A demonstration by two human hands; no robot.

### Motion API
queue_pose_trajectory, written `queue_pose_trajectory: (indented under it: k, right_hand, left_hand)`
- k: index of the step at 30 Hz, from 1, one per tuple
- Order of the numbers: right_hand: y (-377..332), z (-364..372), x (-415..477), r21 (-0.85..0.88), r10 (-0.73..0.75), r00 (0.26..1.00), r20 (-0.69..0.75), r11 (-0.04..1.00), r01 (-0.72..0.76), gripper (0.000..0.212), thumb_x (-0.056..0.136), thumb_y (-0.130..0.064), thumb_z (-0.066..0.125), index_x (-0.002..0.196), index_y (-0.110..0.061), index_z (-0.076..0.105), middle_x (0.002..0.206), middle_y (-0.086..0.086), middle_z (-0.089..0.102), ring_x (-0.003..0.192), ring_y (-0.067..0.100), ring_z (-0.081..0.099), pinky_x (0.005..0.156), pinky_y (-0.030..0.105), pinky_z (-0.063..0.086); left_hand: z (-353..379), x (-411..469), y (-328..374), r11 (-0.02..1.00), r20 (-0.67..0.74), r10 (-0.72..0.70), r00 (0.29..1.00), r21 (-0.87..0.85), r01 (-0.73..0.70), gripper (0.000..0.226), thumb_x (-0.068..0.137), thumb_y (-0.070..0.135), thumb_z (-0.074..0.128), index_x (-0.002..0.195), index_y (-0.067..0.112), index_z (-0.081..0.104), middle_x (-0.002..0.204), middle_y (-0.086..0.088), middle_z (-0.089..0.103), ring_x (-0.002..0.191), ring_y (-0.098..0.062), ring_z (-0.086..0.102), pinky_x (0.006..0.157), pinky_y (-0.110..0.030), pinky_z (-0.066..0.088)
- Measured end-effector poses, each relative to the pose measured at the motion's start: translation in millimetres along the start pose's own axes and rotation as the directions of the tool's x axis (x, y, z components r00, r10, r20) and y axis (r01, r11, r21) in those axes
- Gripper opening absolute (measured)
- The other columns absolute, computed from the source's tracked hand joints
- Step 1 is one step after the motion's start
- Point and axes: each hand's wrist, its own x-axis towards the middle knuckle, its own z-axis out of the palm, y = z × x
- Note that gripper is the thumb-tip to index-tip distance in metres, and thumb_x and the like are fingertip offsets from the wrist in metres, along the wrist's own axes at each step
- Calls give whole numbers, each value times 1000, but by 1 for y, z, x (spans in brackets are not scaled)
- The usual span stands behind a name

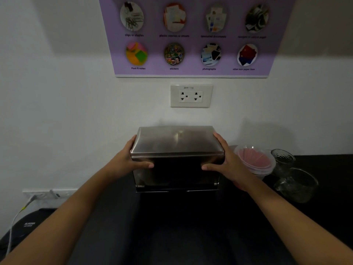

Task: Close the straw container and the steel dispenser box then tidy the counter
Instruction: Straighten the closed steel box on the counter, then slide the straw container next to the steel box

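The brushed silver steel dispenser box [177, 148] stands on a black counter [324, 169]. Right of the box, a clear plastic tub [255, 161] shows pink. Above it hangs a purple poster [191, 37].

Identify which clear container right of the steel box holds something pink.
The lidded plastic bowl nearest the steel dispenser box; the two glass cups beyond look empty.

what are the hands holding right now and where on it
Both hands hold the steel dispenser box by its lid: the left hand on the lid's left end, the right hand on its right end, thumbs across the front.
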Motion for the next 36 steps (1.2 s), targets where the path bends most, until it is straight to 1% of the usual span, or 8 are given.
queue_pose_trajectory:
  k: [7,12,17,20,24,28,32,36]
  right_hand:
    - [0,-1,-2,4,-4,1000,11,1000,4,107,61,-22,83,143,-37,15,150,2,27,133,18,32,110,38,31]
    - [-7,-1,-4,-105,-18,1000,-9,994,17,107,63,-27,82,145,-30,13,153,4,23,137,22,28,110,38,30]
    - [-18,-10,-16,-207,-11,1000,-2,978,10,96,69,-32,78,145,-20,21,147,9,33,133,24,35,109,39,33]
    - [-19,-31,-29,-347,-37,999,1,937,35,71,76,-29,71,136,-12,37,137,12,46,124,24,45,99,26,35]
    - [-14,-64,-52,-453,-57,998,-35,891,35,52,79,-21,69,126,-6,51,128,14,55,117,25,50,97,27,36]
    - [-3,-94,-70,-455,3,997,-79,889,-39,47,82,-25,64,125,-11,52,132,9,52,120,24,49,97,32,37]
    - [13,-112,-80,-459,68,993,-98,882,-106,47,84,-27,62,128,-16,48,130,7,49,117,22,49,97,35,40]
    - [26,-128,-83,-418,62,990,-123,902,-108,47,83,-29,63,125,-15,51,128,8,49,115,21,49,93,30,38]
  left_hand:
    - [1,-3,5,1000,15,-9,1000,-2,9,104,63,15,83,144,23,19,131,9,43,118,-10,44,96,-24,35]
    - [2,-6,20,993,9,34,999,117,-34,88,63,15,83,136,21,34,122,5,51,110,-15,50,92,-27,39]
    - [13,-24,20,984,-202,36,979,179,0,70,63,13,83,124,18,47,106,10,57,94,-11,54,75,-7,39]
    - [27,-43,12,993,-267,-78,960,61,98,71,67,7,79,127,7,41,111,-5,59,98,-20,58,83,-27,44]
    - [60,-78,10,979,-319,-199,927,-113,171,62,64,1,80,116,-2,46,111,-24,62,102,-35,62,90,-45,50]
    - [107,-116,5,938,-385,-271,882,99,331,74,68,29,79,129,5,46,125,-16,50,114,-29,53,100,-38,42]
    - [149,-126,5,828,-186,-202,962,491,269,63,77,50,64,127,14,52,133,-3,46,123,-23,43,99,-36,37]
    - [167,-125,-1,798,-169,-253,952,521,305,83,71,64,61,135,16,42,148,-1,33,137,-23,26,112,-40,26]
